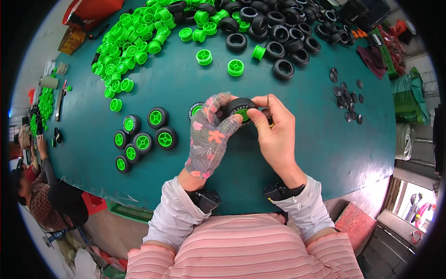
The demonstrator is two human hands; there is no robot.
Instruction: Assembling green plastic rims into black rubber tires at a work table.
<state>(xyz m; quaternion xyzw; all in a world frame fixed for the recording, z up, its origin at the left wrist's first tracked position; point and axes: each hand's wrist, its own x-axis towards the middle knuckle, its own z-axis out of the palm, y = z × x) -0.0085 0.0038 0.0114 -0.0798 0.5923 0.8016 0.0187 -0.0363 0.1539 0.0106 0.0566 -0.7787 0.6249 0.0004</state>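
So I'm standing here watching, and both hands are on one black tire [239,103] with a green rim [242,114] inside it. The left hand [208,132], in a flowery fingerless glove, grips it from its side, and the bare right hand [278,135] pinches the other side, thumb near the rim. Something's poking out by the right fingers, can't tell what. Just left of the gloved hand a finished wheel [195,110] peeks out, and farther left sit seven assembled wheels [142,142] on the green surface [325,153]. Beyond the hands there's a big heap of loose rims [132,49] to the left and loose tires [283,69] to the right. Small black discs [344,98] lie well right of the right hand.
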